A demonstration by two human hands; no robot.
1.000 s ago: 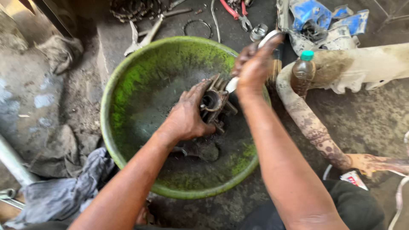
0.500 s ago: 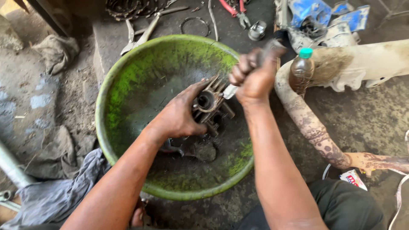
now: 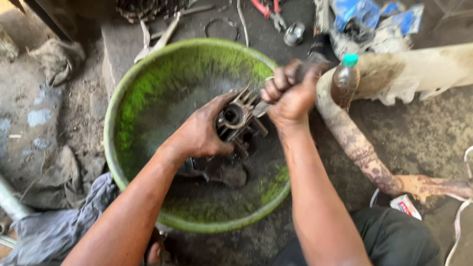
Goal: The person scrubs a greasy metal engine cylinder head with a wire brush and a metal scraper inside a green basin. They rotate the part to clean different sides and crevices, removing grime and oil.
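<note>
Both hands are closed on something: the left hand [image 3: 199, 134] wraps its grip around a dark, finned metal engine part [image 3: 238, 119], holding it up over the middle of the green basin [image 3: 148, 88], while the right hand [image 3: 288, 93] is fisted tight around the handle of a brush [image 3: 261, 108], whose pale end sticks out toward the part. That pale tip meets the fins on the part's right side, so the tool lies just right of the left grip and the right hand is the nearer one to the working face. From handle to tip the brush runs from upper right down to lower left, though motion blur makes its exact shape hard to tell. Round bore of the part faces up toward the camera, slightly tilted. Below it, dark shapes lie in the murky bottom of the basin. Beside the basin's right rim stands a brown bottle with a green cap [image 3: 345, 79], near a rusty bent pipe [image 3: 354, 143]; pliers [image 3: 157, 39] lie on the floor beyond the far rim, a grey rag [image 3: 59, 226] at lower left
</note>
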